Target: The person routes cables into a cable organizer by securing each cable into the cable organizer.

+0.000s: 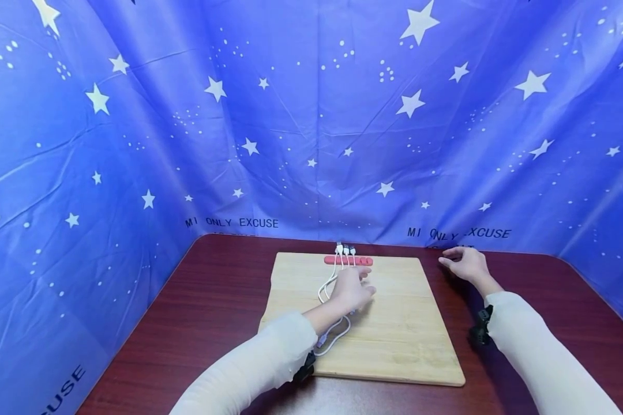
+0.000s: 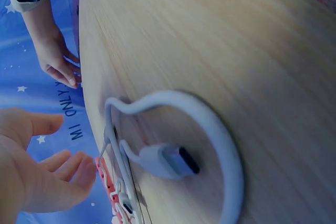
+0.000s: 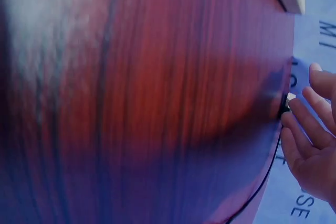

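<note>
My left hand (image 1: 349, 290) is over the wooden board (image 1: 405, 323), fingers loosely bent and holding nothing. Just beyond it lies a red cable organizer (image 1: 334, 260), with several white cables set in its slots and their USB plugs (image 1: 340, 248) sticking out behind. Slack white cable (image 1: 337, 341) loops under and beside this hand; the left wrist view shows a white USB-C plug (image 2: 168, 161) lying by a loop. My right hand (image 1: 466, 264) is by the table's back edge, right of the board. Its fingertips are right at a small metal-tipped plug (image 3: 290, 98) in the right wrist view.
A thin black cable (image 3: 268, 174) runs along the table's back edge. Dark red tabletop (image 1: 207, 311) surrounds the board. Blue star-printed curtains (image 1: 311, 127) stand close behind the table and along both sides. Each wrist carries a black camera mount (image 1: 481, 327).
</note>
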Demonstrator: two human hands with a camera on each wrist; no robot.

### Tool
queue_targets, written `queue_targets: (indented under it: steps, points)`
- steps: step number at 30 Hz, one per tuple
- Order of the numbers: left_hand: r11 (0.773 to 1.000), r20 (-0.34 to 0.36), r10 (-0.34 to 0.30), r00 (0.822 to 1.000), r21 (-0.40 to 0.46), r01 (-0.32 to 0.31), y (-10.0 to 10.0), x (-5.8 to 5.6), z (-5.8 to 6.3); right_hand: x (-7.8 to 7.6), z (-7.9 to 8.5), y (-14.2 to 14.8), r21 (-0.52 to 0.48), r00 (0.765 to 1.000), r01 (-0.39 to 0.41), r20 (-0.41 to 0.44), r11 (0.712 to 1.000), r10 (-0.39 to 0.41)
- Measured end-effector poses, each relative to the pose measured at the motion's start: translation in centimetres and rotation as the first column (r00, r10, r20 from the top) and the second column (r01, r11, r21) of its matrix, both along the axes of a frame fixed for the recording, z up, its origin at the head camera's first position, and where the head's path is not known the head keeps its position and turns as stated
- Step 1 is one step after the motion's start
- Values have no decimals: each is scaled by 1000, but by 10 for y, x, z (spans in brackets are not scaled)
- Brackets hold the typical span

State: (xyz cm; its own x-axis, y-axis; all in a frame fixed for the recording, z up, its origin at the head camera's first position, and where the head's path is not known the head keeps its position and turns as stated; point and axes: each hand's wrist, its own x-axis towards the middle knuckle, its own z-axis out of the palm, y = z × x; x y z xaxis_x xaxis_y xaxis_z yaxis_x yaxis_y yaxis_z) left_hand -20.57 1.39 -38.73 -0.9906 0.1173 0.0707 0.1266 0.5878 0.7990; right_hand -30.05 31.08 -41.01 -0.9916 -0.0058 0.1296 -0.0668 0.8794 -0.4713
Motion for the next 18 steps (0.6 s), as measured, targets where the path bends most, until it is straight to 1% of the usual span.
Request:
queue_targets:
  steps: [5,8,10,13,18]
  points:
    - [999,-10,-26,1000,-25,26,4,-1,-2,-1,1,9,-8,1000,23,-14,1000,-23]
    - [999,-18,-52,998,-13,52,7,-1,-2,-3,2,12,-4,999,44,-12,999,-44]
    - [997,-16,-74,997,11,74,9,0,-2,-5,1,15,10,999,50,-12,999,-50]
    - [994,11,-96,995,46,96,12,1,-2,-7,-1,19,39,999,38,-23,999,-37]
    - [990,56,-118,991,85,113,18,6,-2,-9,-2,22,66,999,6,-45,998,-3]
